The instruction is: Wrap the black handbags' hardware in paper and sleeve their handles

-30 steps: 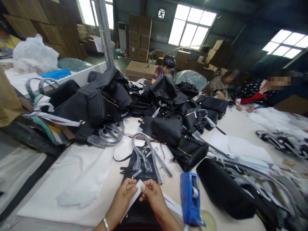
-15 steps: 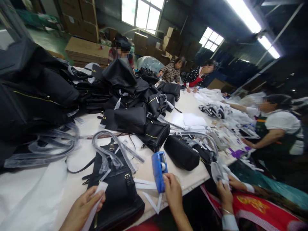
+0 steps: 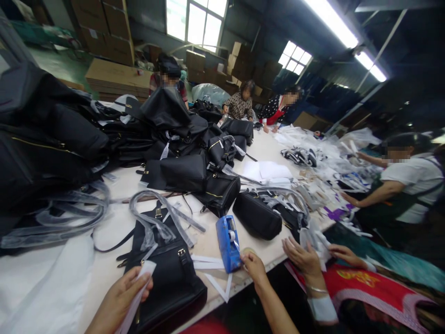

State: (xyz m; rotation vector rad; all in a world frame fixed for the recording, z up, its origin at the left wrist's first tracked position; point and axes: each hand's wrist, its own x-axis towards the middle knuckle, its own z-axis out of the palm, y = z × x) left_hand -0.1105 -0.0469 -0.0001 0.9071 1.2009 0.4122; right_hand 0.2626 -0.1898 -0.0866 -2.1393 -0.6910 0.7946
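Note:
My left hand point(image 3: 122, 297) pinches a white paper strip point(image 3: 139, 290) over a black bag point(image 3: 167, 273) lying flat on the table in front of me. To its right, my right hand point(image 3: 253, 265) is at the near end of a blue tape dispenser point(image 3: 227, 242), fingers curled by a pale round roll of tape point(image 3: 247, 252). Whether those fingers grip the tape I cannot tell. More white paper strips point(image 3: 212, 266) lie between the bag and the dispenser. Clear-wrapped straps point(image 3: 163, 218) trail over the bag's top.
A heap of black bags point(image 3: 104, 134) fills the left and middle of the white table point(image 3: 267, 148). A neighbour's two hands point(image 3: 313, 255) work at the table edge to my right. Other people sit along the far and right sides. Cardboard boxes point(image 3: 114, 79) stand behind.
My view swung right. My hands parted: the left kept the paper strip, the right went to the blue tape dispenser and slid from its side to its near end.

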